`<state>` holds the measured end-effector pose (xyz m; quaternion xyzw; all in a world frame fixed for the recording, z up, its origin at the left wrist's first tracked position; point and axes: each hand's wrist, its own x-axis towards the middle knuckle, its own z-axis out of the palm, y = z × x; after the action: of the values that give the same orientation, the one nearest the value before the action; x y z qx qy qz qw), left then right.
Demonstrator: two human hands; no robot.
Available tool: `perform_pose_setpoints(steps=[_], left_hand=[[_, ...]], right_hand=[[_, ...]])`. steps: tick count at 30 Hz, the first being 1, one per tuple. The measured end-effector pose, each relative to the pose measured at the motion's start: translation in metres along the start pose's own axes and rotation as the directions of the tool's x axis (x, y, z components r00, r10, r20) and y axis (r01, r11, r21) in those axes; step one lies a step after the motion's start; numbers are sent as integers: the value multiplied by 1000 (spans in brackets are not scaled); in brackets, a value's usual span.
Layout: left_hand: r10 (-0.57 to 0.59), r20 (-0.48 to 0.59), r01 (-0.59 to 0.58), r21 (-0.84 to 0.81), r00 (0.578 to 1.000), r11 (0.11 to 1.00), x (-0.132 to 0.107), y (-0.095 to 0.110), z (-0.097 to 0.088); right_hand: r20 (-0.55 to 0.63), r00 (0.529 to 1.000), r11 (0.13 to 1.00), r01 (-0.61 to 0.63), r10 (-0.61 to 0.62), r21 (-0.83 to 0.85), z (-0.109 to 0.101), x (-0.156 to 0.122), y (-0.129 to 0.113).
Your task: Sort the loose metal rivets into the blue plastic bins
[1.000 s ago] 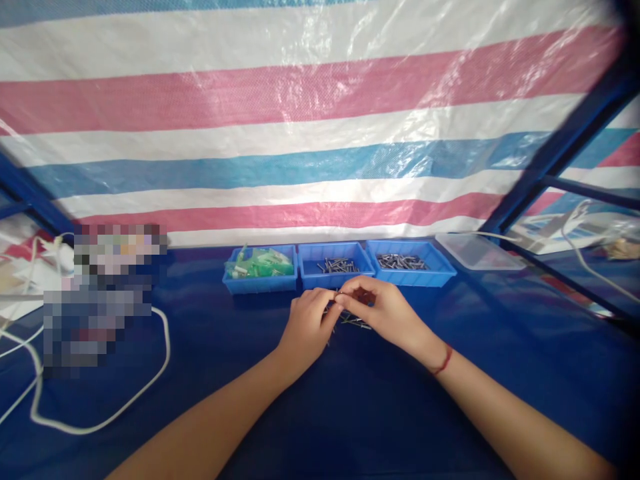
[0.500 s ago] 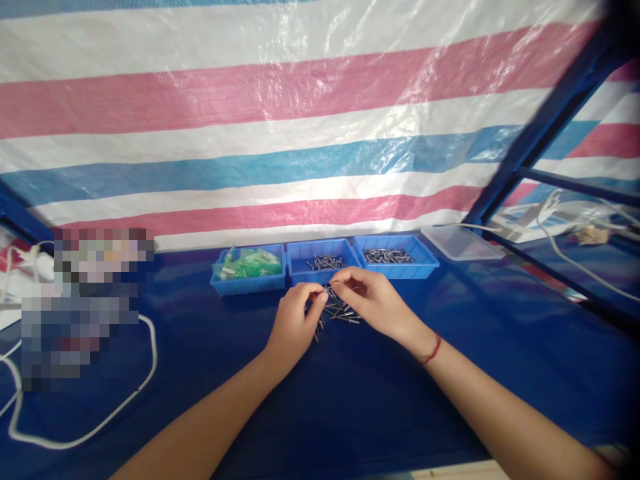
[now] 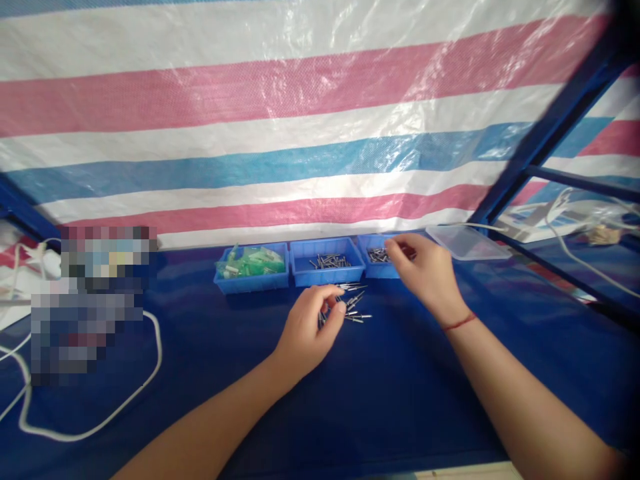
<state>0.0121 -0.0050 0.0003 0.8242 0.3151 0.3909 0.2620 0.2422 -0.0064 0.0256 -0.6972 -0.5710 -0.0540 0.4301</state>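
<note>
A loose pile of small metal pins (image 3: 353, 303) lies on the blue tabletop in front of three blue bins. My left hand (image 3: 310, 327) rests at the pile with its fingers curled and pinched on pins. My right hand (image 3: 427, 273) reaches over the right blue bin (image 3: 375, 263), which holds metal pins; its fingertips are pinched together above the bin, and what they hold is too small to name. The middle blue bin (image 3: 327, 261) also holds metal pins. The left blue bin (image 3: 250, 267) holds green plastic parts.
A clear plastic lid or tray (image 3: 467, 241) sits right of the bins. A white cable (image 3: 100, 413) loops across the table at the left beside a blurred patch. A striped tarp forms the back wall. A blue frame post (image 3: 540, 140) slants at the right.
My right hand left the pile and moved right and back to the right bin. My left hand stayed at the pile and lowered onto the pins.
</note>
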Motion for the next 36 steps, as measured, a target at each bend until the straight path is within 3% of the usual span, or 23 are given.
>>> perform_pose_setpoints(steps=[3, 7, 9, 12, 14, 16, 18, 20, 32, 36], left_hand=[[101, 133, -96, -41, 986, 995, -7, 15, 1], [222, 292, -227, -15, 930, 974, -12, 24, 4], [218, 340, -263, 93, 915, 960, -11, 23, 4], [114, 324, -227, 338, 939, 913, -7, 16, 1], [43, 287, -179, 466, 957, 867, -4, 9, -3], [1, 267, -149, 532, 964, 834, -2, 1, -6], [-22, 270, -137, 553, 963, 822, -1, -6, -7], [-35, 288, -137, 553, 957, 822, -1, -10, -6], [-65, 314, -116, 523, 947, 844, -1, -12, -2], [-51, 304, -123, 525, 951, 842, -2, -13, -1]], right_hand=[[-68, 998, 974, -11, -5, -225, -2, 10, 25], [-64, 998, 970, 1, -17, -243, -2, 8, 26], [-8, 999, 979, 31, -33, -200, -3, 4, 16], [191, 974, 986, 141, -121, -90, -4, -3, 0], [405, 886, 973, 228, -224, 39, -3, -8, -7], [597, 744, 953, 256, -300, 159, -1, -13, -11], [701, 632, 944, 246, -329, 222, 2, -20, -13], [734, 584, 937, 250, -346, 242, 6, -25, -14], [723, 594, 935, 253, -353, 248, 16, -29, -20], [635, 695, 938, 196, -339, 286, -6, -28, -37]])
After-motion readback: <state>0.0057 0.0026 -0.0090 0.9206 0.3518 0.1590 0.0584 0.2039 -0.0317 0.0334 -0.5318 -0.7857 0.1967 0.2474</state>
